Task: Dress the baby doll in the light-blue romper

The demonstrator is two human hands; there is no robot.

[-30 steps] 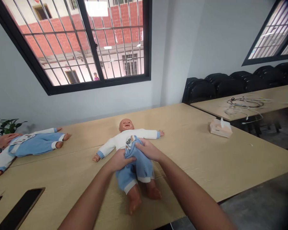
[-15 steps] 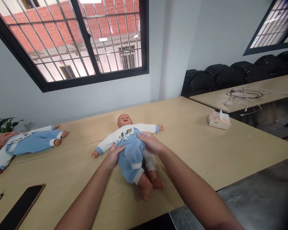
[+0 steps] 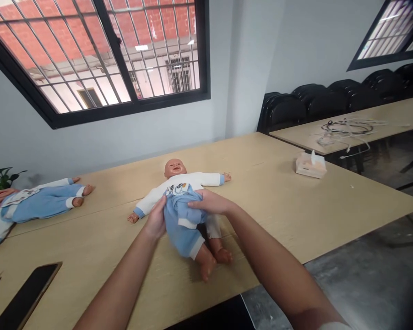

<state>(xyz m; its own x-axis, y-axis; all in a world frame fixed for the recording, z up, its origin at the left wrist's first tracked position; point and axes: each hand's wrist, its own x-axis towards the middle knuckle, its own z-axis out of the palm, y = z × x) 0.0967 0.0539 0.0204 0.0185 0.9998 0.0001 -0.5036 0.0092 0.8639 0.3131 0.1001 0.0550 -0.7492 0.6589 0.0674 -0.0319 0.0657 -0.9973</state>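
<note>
Soft-looking blue trousers on a doll, mid-frame
Your left hand and right hand have fingers closed on them; likely light, stretchy, best held by the waist

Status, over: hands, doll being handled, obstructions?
Left hand at the side of the blue trousers, right hand gripping them bunched. Doll on its back, one leg out of the trousers. Phone and tissue box apart from both hands.
</note>
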